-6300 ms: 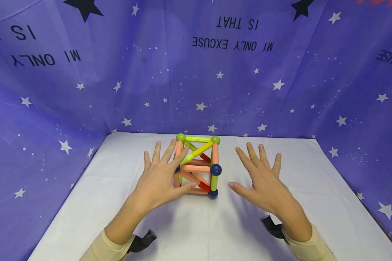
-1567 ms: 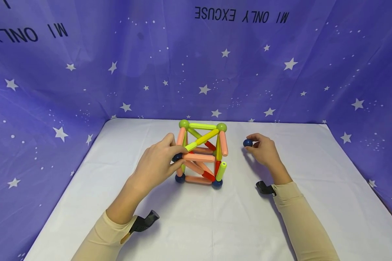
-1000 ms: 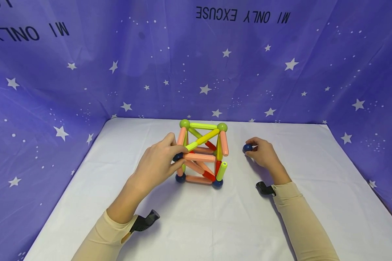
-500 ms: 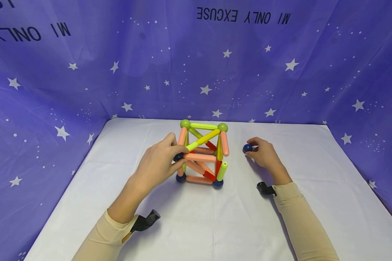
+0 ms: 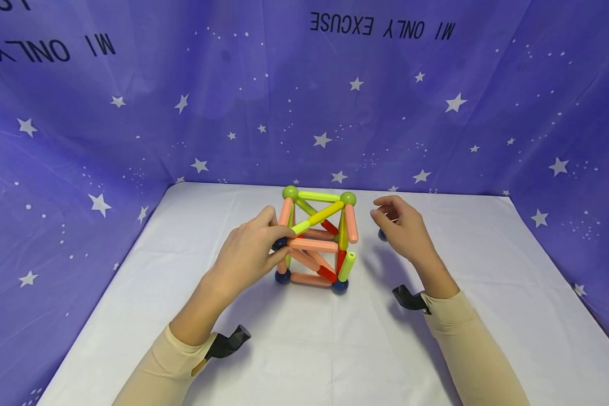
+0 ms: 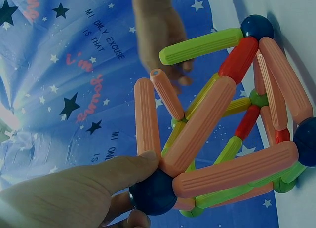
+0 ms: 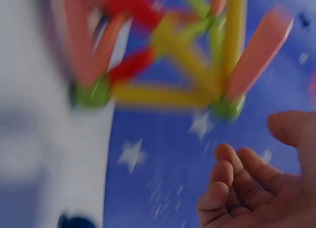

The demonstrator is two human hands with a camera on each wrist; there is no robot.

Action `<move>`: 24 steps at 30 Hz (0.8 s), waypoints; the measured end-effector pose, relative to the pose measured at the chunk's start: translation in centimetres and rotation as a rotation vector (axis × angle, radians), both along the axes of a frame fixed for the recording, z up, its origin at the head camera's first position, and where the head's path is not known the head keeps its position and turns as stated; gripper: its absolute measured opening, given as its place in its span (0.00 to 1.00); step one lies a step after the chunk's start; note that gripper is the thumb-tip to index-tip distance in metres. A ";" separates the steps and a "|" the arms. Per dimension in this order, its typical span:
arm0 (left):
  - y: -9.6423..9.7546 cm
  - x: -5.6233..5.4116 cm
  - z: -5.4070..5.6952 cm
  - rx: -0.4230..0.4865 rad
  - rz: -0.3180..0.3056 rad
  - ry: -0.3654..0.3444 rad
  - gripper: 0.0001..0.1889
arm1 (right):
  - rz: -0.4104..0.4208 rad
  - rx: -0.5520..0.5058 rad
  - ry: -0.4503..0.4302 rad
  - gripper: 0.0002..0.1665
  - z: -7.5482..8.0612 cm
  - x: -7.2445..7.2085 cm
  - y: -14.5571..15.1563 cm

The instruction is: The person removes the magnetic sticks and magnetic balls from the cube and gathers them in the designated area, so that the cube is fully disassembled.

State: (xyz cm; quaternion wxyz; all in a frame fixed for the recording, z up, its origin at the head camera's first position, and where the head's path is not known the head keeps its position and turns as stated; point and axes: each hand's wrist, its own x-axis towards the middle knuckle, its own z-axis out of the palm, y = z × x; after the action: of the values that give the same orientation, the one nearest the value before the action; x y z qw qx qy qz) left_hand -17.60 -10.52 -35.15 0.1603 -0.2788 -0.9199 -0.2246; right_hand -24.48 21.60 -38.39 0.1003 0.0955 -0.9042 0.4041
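A cube-like frame of magnetic sticks and balls point(image 5: 312, 245) stands on the white table, with green balls at its top corners. My left hand point(image 5: 246, 251) pinches the dark blue ball point(image 6: 153, 193) at its near-left middle corner between thumb and fingers. At the near right, a pink stick point(image 5: 352, 224) hangs from a green ball, while a lime stick point(image 5: 347, 266) leans up from a low blue ball; their ends are apart. My right hand point(image 5: 406, 231) is raised to the right of the frame, fingers loosely bent around nothing. Partly behind it, a loose blue ball point(image 5: 382, 234) lies on the table.
The white-covered table point(image 5: 294, 349) meets a purple star-printed cloth point(image 5: 320, 101) at the back and sides. Black wrist camera mounts point(image 5: 228, 342) stick out at both sleeves.
The right hand has let go of the blue ball, risen and moved toward the frame. Earlier, that near-right corner held a blue ball joining the sticks. The left hand keeps its grip.
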 end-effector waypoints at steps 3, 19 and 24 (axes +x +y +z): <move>0.0 0.0 0.0 0.000 0.001 0.004 0.12 | 0.059 -0.106 -0.077 0.26 1.1 1.4 -2.0; 0.1 0.0 0.0 -0.010 0.003 -0.004 0.11 | 0.109 -0.611 -0.324 0.31 0.4 1.7 -4.1; 0.1 0.0 -0.1 -0.010 0.005 0.005 0.11 | 0.234 -0.782 -0.351 0.31 0.3 1.3 -3.5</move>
State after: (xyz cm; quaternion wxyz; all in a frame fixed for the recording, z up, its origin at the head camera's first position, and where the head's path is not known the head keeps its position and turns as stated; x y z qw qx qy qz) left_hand -17.56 -10.41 -35.21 0.1617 -0.2779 -0.9212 -0.2189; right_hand -23.16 18.12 -38.12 -0.0726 0.0821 -0.6697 0.7345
